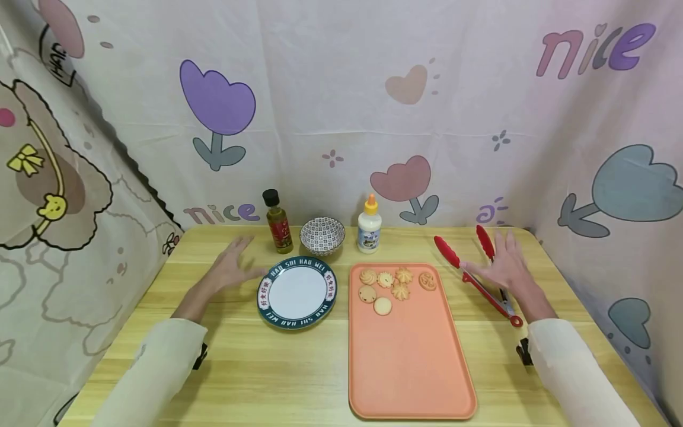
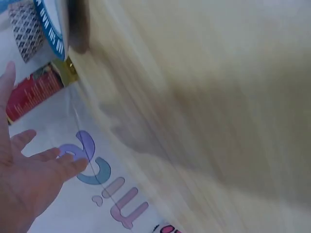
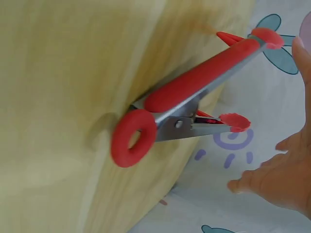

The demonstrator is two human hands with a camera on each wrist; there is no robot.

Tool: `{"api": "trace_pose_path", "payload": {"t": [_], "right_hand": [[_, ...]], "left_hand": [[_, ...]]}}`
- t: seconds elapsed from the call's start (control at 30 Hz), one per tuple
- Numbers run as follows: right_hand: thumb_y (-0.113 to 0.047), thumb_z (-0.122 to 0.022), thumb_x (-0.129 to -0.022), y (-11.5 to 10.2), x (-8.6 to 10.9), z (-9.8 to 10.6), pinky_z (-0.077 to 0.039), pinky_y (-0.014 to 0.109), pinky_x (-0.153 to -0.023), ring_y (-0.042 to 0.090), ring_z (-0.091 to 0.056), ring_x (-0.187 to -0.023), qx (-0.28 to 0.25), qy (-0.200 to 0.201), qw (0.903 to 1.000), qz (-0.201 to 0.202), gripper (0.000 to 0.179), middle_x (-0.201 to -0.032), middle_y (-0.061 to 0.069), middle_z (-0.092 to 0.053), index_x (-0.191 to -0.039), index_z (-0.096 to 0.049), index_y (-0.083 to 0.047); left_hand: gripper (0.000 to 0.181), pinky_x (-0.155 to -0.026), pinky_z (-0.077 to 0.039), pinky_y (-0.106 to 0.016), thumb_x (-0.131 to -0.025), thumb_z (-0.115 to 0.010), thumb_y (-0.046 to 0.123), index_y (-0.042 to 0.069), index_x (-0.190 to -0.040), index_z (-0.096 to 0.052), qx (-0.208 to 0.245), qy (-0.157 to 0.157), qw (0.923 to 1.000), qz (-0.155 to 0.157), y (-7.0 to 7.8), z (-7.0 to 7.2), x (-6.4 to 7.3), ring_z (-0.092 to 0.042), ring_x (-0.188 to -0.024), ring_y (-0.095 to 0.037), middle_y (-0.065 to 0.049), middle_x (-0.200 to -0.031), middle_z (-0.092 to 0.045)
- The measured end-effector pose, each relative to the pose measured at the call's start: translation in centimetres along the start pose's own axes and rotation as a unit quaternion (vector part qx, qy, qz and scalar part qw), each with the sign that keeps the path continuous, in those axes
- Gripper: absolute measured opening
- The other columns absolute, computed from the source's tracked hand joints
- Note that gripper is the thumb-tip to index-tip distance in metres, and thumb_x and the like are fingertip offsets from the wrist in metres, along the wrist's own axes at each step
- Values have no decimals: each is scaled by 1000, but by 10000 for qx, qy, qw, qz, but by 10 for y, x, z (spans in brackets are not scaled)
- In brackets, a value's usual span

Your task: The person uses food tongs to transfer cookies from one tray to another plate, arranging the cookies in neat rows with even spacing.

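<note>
Just beneath my right hand [image 1: 506, 267] lie the red-handled kitchen tongs [image 3: 204, 75], their two arms splayed on the wooden table [image 1: 256, 379]. That hand hangs above them with its fingers spread, gripping nothing; the right wrist view shows a gap between skin and metal. Well off to the other side, I have the left hand [image 1: 226, 270] loose and unfurled over the tabletop, just as free of any load, its thumb pointing at the near rim of the green-bordered plate [image 1: 296, 322] — whether they touch, I can't tell from this far off. Between the hands, closer to the right one, lies the coral serving tray [image 1: 411, 362] with seven cookies [image 1: 382, 306] grouped toward its far end. Ahead of the left hand and a little to its right stand a black-capped bottle [image 1: 280, 228] and a patterned bowl [image 1: 322, 235]; farther right, beyond the tray, is a white squeeze bottle [image 1: 369, 232]. As for progress, I'd judge no handling to be under way: the tongs are unheld, every cookie I see is on the tray, none on the plate — so gripping anything at all remains undone.
</note>
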State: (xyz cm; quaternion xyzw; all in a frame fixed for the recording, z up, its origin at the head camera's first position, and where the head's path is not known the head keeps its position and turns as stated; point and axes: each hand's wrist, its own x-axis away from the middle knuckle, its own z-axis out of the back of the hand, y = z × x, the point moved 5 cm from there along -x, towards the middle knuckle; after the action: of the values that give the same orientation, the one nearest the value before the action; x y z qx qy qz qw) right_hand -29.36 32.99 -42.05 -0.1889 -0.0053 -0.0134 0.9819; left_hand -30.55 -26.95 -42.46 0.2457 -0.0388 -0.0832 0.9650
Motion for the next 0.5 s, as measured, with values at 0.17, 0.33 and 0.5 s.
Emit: {"api": "trace_pose_path", "payload": {"t": [0.17,0.33,0.5], "right_hand": [[-73,-56,-74,6,4,-8,-19,76,-95,63,-3,-132,-200,-349,9988,-271,128,-149,38,14,-146,11,8],[-73,-58,-73,8,4,-12,-26,73,-97,62,-19,-129,-248,-527,9974,-414,131,-147,43,0,-144,9,14],[-72,-60,-72,9,5,-17,-39,66,-93,54,-39,-113,-228,-682,9961,-510,132,-136,45,-24,-141,5,19]], "left_hand": [[95,-101,-27,-69,-79,-72,45,9,-151,-21,371,-326,9988,-42,4,-14,5,-30,-134,-49,-27,-153,-21],[84,-96,-41,-60,-79,-74,31,8,-147,-30,816,-703,9941,109,7,-26,6,-46,-124,-45,-26,-145,-37],[70,-88,-51,-48,-78,-75,16,7,-139,-43,1244,-848,9882,267,6,-34,5,-52,-117,-41,-23,-138,-46]]}}
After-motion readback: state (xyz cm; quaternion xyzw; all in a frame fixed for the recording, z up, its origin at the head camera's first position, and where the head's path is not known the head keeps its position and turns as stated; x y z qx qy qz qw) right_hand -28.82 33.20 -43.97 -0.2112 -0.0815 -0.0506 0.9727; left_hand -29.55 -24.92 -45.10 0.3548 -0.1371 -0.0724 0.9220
